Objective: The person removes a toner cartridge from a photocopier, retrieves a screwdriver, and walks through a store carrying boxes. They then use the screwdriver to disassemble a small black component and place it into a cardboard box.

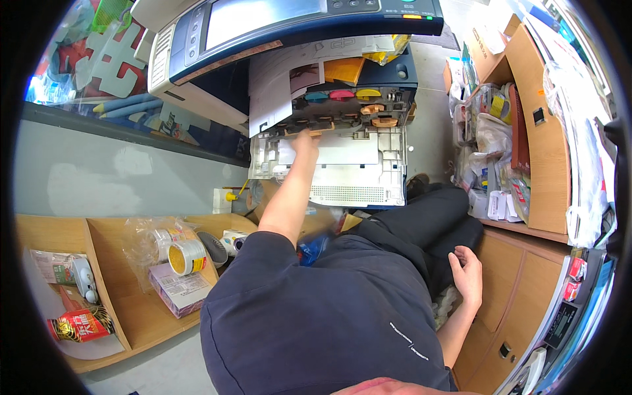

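Observation:
A large office copier (316,26) stands in front of me with its front cover (355,192) folded down. Inside its opening, cyan, magenta and yellow toner cartridge ends (341,95) sit in a row. My left hand (305,141) reaches in below them, its fingers closed at an orange handle (322,130); the fingertips are partly hidden. More orange levers (384,122) stick out to the right of it. Over by my right thigh, my right hand (466,270) hangs with loosely bent fingers, some apart, and holds nothing.
Paper sheets (271,105) droop over the copier's opening. On the left, a wooden shelf (105,263) holds a tape roll (187,257) and a purple-edged box (179,289). To the right stands a wooden cabinet (546,151) with plastic bags (494,135) inside.

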